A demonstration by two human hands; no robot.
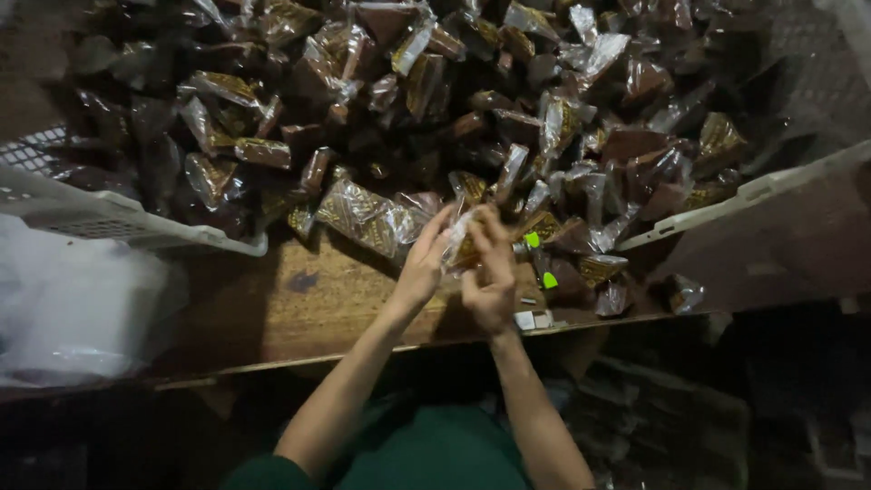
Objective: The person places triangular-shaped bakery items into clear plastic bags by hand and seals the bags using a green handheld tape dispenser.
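My left hand and my right hand meet over the front of a wooden table. Both grip one small clear-wrapped brown packet between their fingers. Just behind them lies a big heap of similar wrapped brown packets, glossy and mixed dark and golden. A larger clear bag of golden pieces lies right beside my left hand.
A white perforated plastic crate edges the heap on the left, another crate wall on the right. A pale plastic bag sits at front left. Small green-tipped items and a white piece lie near my right hand.
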